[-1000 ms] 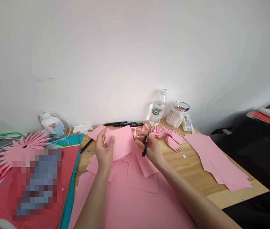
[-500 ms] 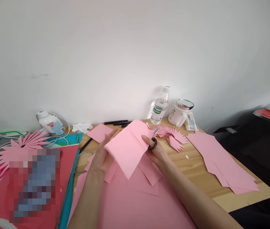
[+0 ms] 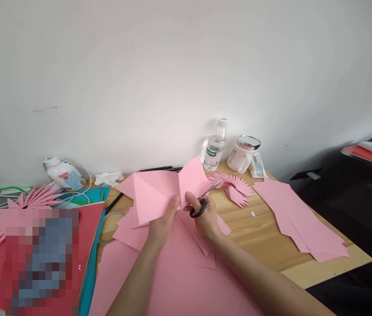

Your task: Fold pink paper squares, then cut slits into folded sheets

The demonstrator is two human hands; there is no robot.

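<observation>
My left hand [image 3: 162, 226] grips the lower edge of a creased pink paper sheet [image 3: 156, 193], its thumb pressed on the front. The sheet is raised above the desk, with a fold standing up at its right side. My right hand [image 3: 209, 219] pinches that side between thumb and fingers. It also carries scissors with black handles [image 3: 203, 205], whose blades point up and to the right, away from the sheet. Below both hands lie loose pink pieces [image 3: 130, 232] on a large pink sheet [image 3: 186, 276]. Fingers behind the paper are hidden.
Behind on the wooden desk stand a water bottle [image 3: 215, 151] and a white mug [image 3: 241, 158]. A curved row of folded pink pieces [image 3: 238, 186] lies right of my hands, beside cut pink sheets [image 3: 294, 219]. Leftward are a pink paper fan [image 3: 41, 197] and a red folder [image 3: 89, 228].
The pink sheet has been turned and its right part folded up. My left hand has moved right, close to my right hand, which has come slightly lower and leftward with the scissors.
</observation>
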